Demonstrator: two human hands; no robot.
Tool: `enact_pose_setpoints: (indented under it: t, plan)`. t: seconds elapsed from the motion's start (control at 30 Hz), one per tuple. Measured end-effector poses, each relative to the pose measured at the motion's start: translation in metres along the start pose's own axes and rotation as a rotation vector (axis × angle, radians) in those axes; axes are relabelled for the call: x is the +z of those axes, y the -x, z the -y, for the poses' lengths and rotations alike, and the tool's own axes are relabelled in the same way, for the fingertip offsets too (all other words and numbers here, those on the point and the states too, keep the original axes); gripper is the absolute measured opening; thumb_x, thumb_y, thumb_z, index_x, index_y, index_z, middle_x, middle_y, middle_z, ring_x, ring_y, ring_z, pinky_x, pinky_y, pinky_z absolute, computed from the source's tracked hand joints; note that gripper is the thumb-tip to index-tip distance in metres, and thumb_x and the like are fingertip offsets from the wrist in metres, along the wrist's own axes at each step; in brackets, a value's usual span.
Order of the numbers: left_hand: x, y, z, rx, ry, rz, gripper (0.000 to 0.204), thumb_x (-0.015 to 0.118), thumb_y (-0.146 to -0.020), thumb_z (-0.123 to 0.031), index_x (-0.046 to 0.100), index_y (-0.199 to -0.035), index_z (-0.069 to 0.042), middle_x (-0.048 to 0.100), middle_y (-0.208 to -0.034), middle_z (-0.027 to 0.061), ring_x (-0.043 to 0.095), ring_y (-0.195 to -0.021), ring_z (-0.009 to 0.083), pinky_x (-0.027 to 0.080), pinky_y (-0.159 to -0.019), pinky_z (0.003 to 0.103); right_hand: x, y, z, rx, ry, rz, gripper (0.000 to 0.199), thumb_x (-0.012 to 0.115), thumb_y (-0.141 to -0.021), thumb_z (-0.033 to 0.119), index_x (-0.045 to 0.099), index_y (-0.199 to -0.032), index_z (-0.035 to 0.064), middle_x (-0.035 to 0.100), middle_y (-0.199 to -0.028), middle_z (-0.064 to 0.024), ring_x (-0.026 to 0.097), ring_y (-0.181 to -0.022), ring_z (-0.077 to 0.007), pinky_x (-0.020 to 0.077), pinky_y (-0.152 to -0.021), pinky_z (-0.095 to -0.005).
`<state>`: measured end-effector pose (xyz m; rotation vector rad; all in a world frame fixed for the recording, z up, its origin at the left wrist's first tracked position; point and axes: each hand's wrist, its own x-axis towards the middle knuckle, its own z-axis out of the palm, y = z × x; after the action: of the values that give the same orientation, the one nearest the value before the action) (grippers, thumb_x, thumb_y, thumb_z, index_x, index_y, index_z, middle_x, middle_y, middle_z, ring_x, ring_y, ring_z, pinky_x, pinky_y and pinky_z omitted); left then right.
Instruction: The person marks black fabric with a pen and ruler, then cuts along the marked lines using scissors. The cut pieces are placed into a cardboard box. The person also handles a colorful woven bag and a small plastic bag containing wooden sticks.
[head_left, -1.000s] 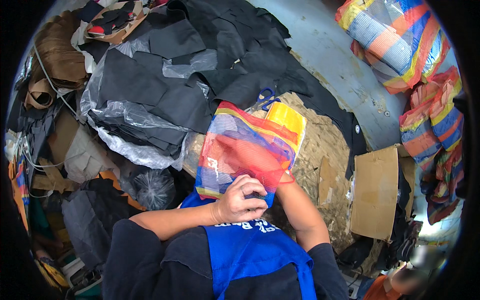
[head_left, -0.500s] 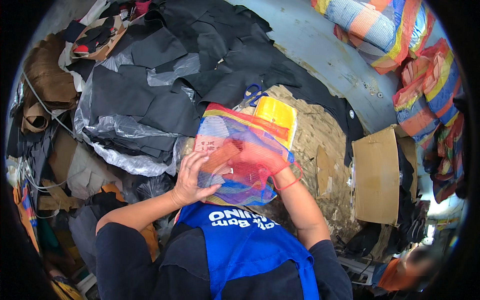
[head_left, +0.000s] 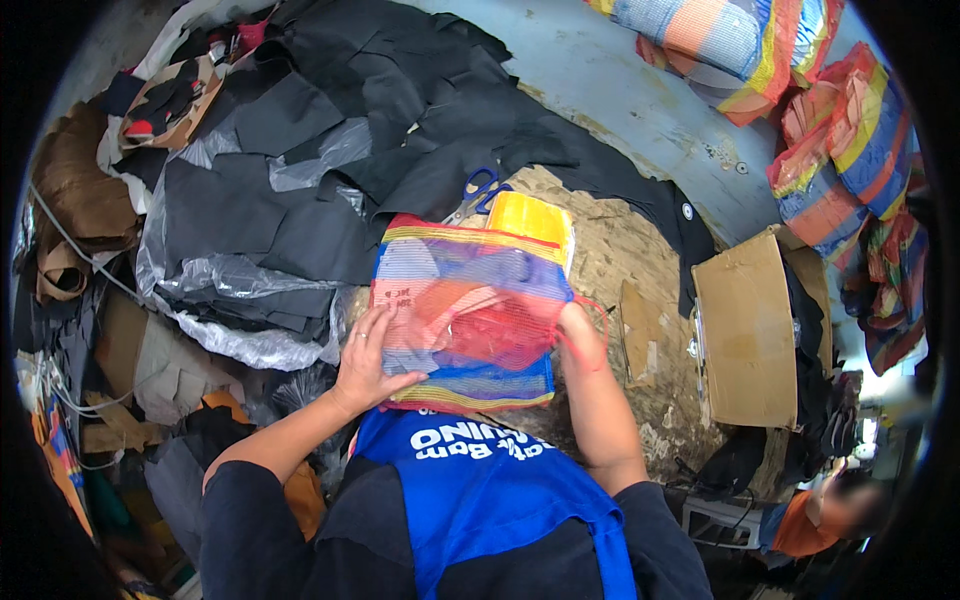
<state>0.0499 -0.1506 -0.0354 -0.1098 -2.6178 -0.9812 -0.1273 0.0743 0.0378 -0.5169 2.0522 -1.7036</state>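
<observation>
A striped mesh bag (head_left: 490, 385) in red, blue and yellow lies flat in front of me. Through its mesh show a pale piece with marks (head_left: 398, 292) at the left and some folded pinkish pieces I cannot identify. My left hand (head_left: 366, 365) rests on the bag's left side, fingers spread and thumb over the mesh. At the bag's right edge, my right hand (head_left: 584, 342) grips the mesh, its fingertips partly hidden. A red drawstring (head_left: 606, 328) loops beside that hand. Beyond the bag lie a yellow package (head_left: 527, 215) and blue-handled scissors (head_left: 480, 190).
Black sheet material (head_left: 230, 200) heaps across the left and far side, some in clear plastic. A cardboard box (head_left: 745, 335) stands at right, near a loose cardboard piece (head_left: 638, 335). Striped woven sacks (head_left: 820, 190) lie at far right. Another person (head_left: 805, 520) appears at lower right.
My right hand has come out of the mesh bag to its right edge. The bag now lies flatter, and the brownish piece inside no longer shows as before. My left hand stays at the left side.
</observation>
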Motion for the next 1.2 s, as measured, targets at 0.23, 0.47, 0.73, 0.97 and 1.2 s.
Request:
enact_pose_setpoints:
  t: [0.23,0.47,0.73,0.97,1.2]
  plan:
    - [-0.033,-0.038,-0.040,-0.179,-0.147,0.389,0.080,0.083,-0.061,-0.037,0.051,-0.125,-0.001,0.047,-0.128,0.0232,0.039,-0.124,0.0387,0.031,-0.105,0.045,-0.074,0.088,0.071,-0.301,0.052,-0.825,0.023,0.061,-0.080,-0.008,0.052,-0.101,-0.0044,0.059,-0.093,-0.0096,0.060,-0.084,-0.0137,0.0530,-0.067,-0.0270]
    - [-0.013,-0.093,-0.145,-0.143,1.653,0.293,0.104,0.071,-0.068,-0.063,0.032,-0.138,0.003,0.040,-0.139,0.0204,0.040,-0.128,0.0341,0.033,-0.107,0.046,-0.013,0.118,0.084,-1.121,0.698,-0.531,0.019,0.067,-0.072,-0.007,0.056,-0.087,-0.0039,0.060,-0.094,-0.0186,0.064,-0.093,-0.0375,0.0547,-0.079,-0.0427]
    - [0.006,-0.118,-0.117,-0.391,2.180,0.286,0.049,0.034,-0.100,-0.039,0.035,-0.138,-0.009,0.056,-0.119,0.0170,0.055,-0.111,0.0336,0.044,-0.097,0.047,-0.003,0.128,0.066,-0.969,0.326,-0.107,0.026,0.072,-0.063,-0.001,0.065,-0.088,-0.0027,0.063,-0.102,-0.0199,0.059,-0.105,-0.0425,0.0491,-0.087,-0.0498]
    - [0.001,-0.118,-0.100,-0.216,1.895,0.158,0.044,0.038,-0.100,-0.026,0.034,-0.138,-0.003,0.057,-0.115,0.0194,0.057,-0.109,0.0310,0.046,-0.096,0.048,-0.043,0.120,0.076,-0.386,-0.551,-0.290,0.047,0.068,-0.078,-0.002,0.044,-0.118,-0.0019,0.065,-0.084,-0.0127,0.063,-0.066,-0.0134,0.0507,-0.055,-0.0230]
    - [-0.010,-0.103,-0.096,-0.316,1.771,0.117,0.049,0.042,-0.097,-0.019,0.027,-0.141,-0.003,0.053,-0.122,0.0234,0.051,-0.115,0.0407,0.043,-0.097,0.053,-0.081,0.014,0.039,-0.031,-0.379,-0.145,0.054,0.070,-0.079,0.007,0.041,-0.124,0.0010,0.061,-0.076,-0.0033,0.056,-0.058,-0.0069,0.0404,-0.047,-0.0199]
